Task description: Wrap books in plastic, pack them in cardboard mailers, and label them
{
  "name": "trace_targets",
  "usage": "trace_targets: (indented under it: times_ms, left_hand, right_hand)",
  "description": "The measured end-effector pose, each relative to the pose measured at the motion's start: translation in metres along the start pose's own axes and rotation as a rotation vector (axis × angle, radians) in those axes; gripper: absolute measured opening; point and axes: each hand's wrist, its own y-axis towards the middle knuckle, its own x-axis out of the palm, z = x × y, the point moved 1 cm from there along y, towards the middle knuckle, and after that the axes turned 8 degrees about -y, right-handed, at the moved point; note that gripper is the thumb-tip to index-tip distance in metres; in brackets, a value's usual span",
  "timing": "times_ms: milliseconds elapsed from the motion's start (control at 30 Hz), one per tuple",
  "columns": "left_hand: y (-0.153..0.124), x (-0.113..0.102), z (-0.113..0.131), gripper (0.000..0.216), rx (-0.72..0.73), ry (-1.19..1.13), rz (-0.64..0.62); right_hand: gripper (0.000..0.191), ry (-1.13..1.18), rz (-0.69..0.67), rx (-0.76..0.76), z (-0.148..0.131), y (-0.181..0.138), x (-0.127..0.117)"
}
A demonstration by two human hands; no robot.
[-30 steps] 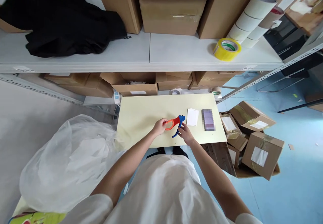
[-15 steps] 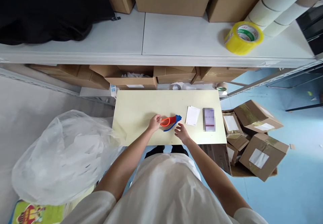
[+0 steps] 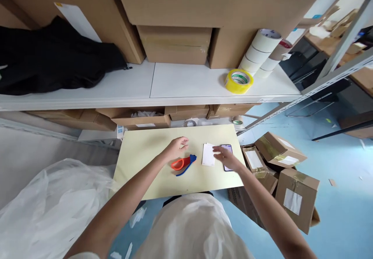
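An orange-and-blue object [image 3: 185,162] with an orange loop and a thin blue strip lies on the pale yellow table [image 3: 140,154]; its exact kind is unclear. My left hand [image 3: 176,149] hovers just above and behind it, fingers apart and holding nothing. To the right lie white paper slips [image 3: 208,157], which seem to be more than one, slightly fanned. My right hand [image 3: 226,158] is over the gap between the slips and a phone [image 3: 227,147], fingers stretched out and nothing visible in them. Part of the phone is hidden beneath that hand.
A grey shelf [image 3: 180,84] behind the table bears cardboard boxes [image 3: 175,45], a yellow tape roll [image 3: 239,81], stacked white rolls [image 3: 258,53] and black cloth [image 3: 58,60]. Labelled cartons [image 3: 294,200] are heaped at right. A translucent plastic bag [image 3: 55,208] bulges at left.
My left hand has let go of the orange loop and moved up off it. My right hand has shifted right, from beside the blue end to the slips and phone. The view has tilted up.
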Motion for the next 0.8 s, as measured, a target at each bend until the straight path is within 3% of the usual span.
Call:
trace_targets:
  times_ms: [100,167,233,300,433,567,700,800]
  left_hand:
    - [0.043,-0.002,0.075,0.029,0.219,0.106,-0.006]
    - [0.073,-0.001,0.121,0.027,0.353,0.162,0.069]
    - [0.104,0.002,0.16,0.029,0.455,0.226,0.137]
    - [0.133,0.008,0.19,0.035,0.522,0.314,0.174]
    - [0.18,0.021,0.222,0.051,0.546,0.579,0.194]
    - [0.207,0.031,0.231,0.04,0.496,0.785,0.166]
    - [0.209,0.033,0.236,0.034,0.468,0.85,0.178]
    - [0.186,0.027,0.243,0.033,0.519,0.835,0.282]
  right_hand:
    - [0.032,-0.188,0.229,-0.258,-0.049,0.016,-0.073]
    - [0.032,-0.339,0.44,-0.378,-0.083,0.029,-0.118]
    - [0.038,-0.51,0.617,-0.442,-0.11,0.044,-0.153]
    - [0.045,-0.661,0.697,-0.481,-0.128,0.062,-0.174]
    - [0.05,-0.843,0.664,-0.524,-0.137,0.1,-0.186]
    - [0.035,-0.855,0.667,-0.474,-0.13,0.124,-0.183]
    - [0.027,-0.782,0.747,-0.512,-0.125,0.131,-0.182]
    - [0.027,-0.676,0.776,-0.598,-0.13,0.121,-0.181]
